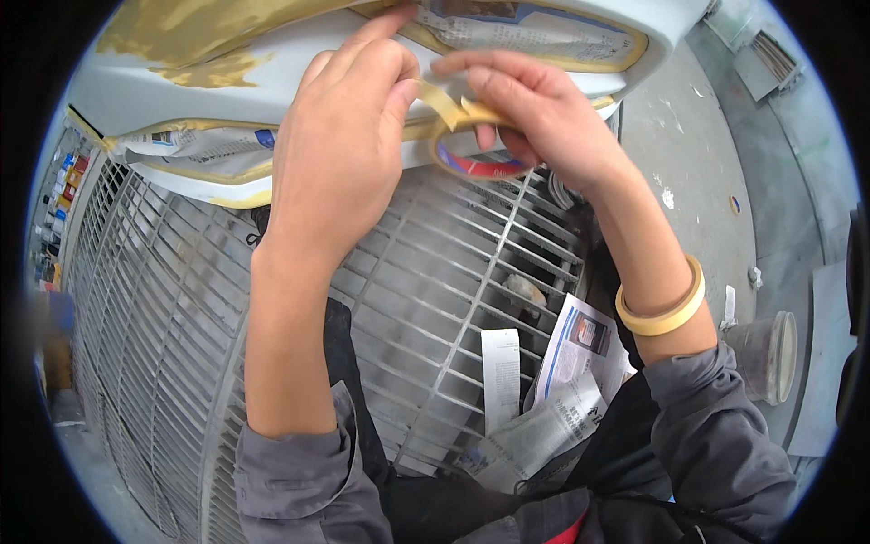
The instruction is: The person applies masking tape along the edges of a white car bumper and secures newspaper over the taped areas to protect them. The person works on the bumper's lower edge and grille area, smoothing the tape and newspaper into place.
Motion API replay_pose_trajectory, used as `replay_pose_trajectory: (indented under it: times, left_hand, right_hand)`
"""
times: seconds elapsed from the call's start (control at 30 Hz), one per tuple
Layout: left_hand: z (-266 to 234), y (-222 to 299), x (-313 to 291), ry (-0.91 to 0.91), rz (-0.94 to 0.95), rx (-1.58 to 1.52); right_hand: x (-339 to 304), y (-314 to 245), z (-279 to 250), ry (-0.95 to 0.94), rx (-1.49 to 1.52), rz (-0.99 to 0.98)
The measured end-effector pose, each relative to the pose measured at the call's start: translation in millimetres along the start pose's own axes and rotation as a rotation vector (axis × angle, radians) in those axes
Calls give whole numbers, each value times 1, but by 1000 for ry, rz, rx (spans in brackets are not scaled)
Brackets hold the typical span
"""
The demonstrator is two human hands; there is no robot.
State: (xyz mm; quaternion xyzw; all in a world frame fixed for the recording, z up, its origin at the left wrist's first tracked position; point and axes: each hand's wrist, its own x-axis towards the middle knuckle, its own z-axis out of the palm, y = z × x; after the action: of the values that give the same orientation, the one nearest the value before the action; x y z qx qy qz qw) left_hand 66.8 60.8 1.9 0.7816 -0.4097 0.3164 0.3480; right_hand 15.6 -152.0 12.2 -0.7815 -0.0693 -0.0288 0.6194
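My left hand [340, 154] is at the white car bumper [317, 36], its index finger stretched up to the surface. Between its thumb and fingers is a short strip of yellow masking tape [439, 102]. My right hand [544, 109] grips a roll of masking tape [480, 169] with a red and blue core. The strip's lower end meets the roll; whether they are still joined I cannot tell. Taped newspaper [535, 34] covers an opening at the upper right, and more newspaper [204, 145] fills one at the left. A second tape roll [666, 308] circles my right forearm.
Below the bumper lies a metal floor grating [435, 272]. Loose newspaper sheets [544, 426] rest on it by my legs. A clear bucket [766, 358] stands at the right, and a small tape roll [735, 205] lies on the floor. Several containers [62, 195] line the far left.
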Motion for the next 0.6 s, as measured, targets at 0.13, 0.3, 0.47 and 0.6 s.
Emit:
replay_pose_trajectory:
  times: [0.13,0.3,0.47,0.6]
  left_hand:
    - [0,1,0,-5,-21,0]
    - [4,0,0,3,-61,-34]
    - [-6,1,0,-13,-194,-213]
    - [-1,0,6,88,-168,-297]
  right_hand:
    - [22,-5,-1,90,-7,-63]
    - [29,-4,-6,83,44,-56]
    - [31,-8,-24,-165,-8,-90]
    - [28,-8,-40,-292,-98,-74]
